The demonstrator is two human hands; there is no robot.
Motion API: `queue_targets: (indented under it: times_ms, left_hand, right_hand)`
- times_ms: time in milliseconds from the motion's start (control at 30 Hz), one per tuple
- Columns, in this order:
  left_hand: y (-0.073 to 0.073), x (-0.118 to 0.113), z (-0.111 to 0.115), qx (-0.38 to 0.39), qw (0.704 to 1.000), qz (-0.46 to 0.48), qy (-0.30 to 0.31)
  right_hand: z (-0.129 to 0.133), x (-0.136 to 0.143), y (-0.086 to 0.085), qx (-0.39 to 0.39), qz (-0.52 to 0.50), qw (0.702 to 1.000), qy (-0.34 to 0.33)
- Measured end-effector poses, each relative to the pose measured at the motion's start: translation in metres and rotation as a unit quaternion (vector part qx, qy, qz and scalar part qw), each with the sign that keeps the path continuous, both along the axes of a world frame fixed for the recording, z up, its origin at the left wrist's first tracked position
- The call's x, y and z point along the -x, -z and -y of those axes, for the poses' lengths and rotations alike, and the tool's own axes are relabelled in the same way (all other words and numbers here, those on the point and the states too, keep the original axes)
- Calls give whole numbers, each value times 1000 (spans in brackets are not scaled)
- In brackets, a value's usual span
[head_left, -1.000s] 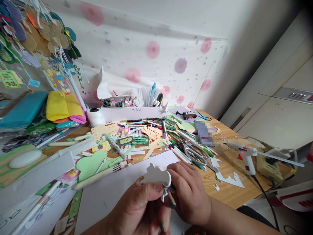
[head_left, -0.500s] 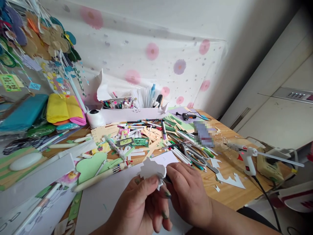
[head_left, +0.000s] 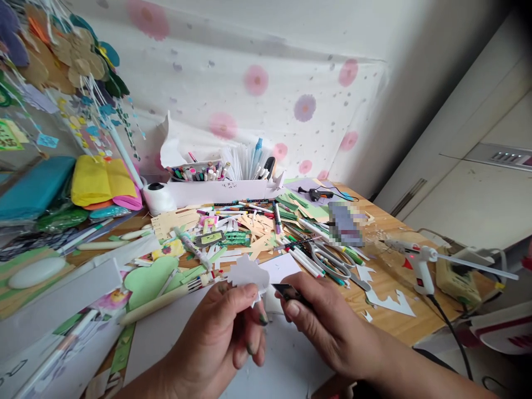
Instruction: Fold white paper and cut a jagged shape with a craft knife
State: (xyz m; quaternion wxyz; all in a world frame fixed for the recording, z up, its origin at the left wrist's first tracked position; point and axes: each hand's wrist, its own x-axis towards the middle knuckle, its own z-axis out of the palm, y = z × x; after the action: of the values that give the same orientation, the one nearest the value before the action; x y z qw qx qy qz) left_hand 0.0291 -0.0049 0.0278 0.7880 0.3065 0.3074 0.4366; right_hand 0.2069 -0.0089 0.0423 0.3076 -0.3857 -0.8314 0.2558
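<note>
Between the thumb and fingers of my left hand (head_left: pixel 226 318) is a small white paper cutout (head_left: pixel 248 275) with a jagged edge. My right hand (head_left: pixel 322 316) is wrapped round a dark tool (head_left: pixel 291 292), whose pointed tip faces the cutout with a small gap between them. Whether it is a blade or closed scissors I cannot tell. Below both hands lies a large white sheet (head_left: pixel 166 332). Green stains mark some fingertips of my left hand.
Grey-handled scissors (head_left: pixel 330 259) and many markers lie beyond my hands. A white glue gun (head_left: pixel 424 269) stands at the right, its cord hanging down. Paper scraps (head_left: pixel 393 303) lie nearer. At the back is a white pen box (head_left: pixel 224 191).
My hands have moved apart, the left one with the cutout going left. The dark tool, mostly hidden before, now shows in my right hand. The view has shifted slightly.
</note>
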Motion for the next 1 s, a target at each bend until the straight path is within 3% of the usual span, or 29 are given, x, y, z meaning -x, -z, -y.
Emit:
queue_targets:
  times_ms: [333,633,867,1000]
  left_hand:
    - [4,2,0,-19,998,4,59]
    - [3,2,0,-18,998,4,68]
    - [4,4,1,5,995,3,96]
    - [5,3,3,4,994,7,109]
  right_hand:
    - [2,1,-2,6,33,999,-3]
    - [2,1,-1,-11,47,999,0]
    - [4,2,-3,-90,78,993,14]
    - [5,2,-4,-93,104,990,5]
